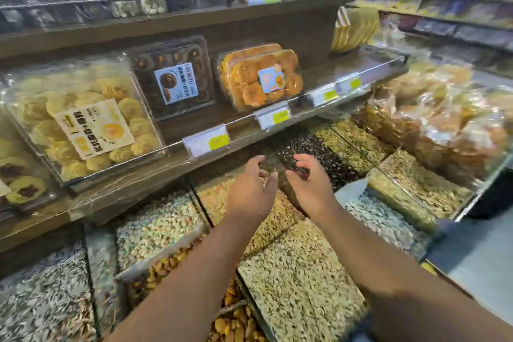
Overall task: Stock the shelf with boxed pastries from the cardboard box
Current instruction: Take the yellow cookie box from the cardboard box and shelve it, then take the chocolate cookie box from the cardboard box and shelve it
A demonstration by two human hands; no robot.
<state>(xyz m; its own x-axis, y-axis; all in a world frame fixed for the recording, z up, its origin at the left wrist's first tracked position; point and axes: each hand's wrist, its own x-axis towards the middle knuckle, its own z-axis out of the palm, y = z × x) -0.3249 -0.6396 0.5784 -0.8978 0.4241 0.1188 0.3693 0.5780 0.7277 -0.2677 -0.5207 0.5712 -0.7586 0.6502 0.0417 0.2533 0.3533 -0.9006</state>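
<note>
While both hands are hanging empty, the restocking is looking partly done.
Left hand (251,189) and right hand (308,186) are hovering half-open, gripping nothing; beyond them the shelf (177,158) is carrying pastry boxes (259,78), its far-right stretch bare; the cardboard box is out of view.

Shop: price-tagged shelf (249,130), bulk bins (302,280)

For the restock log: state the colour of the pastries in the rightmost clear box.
Orange pastries, head view.
</note>
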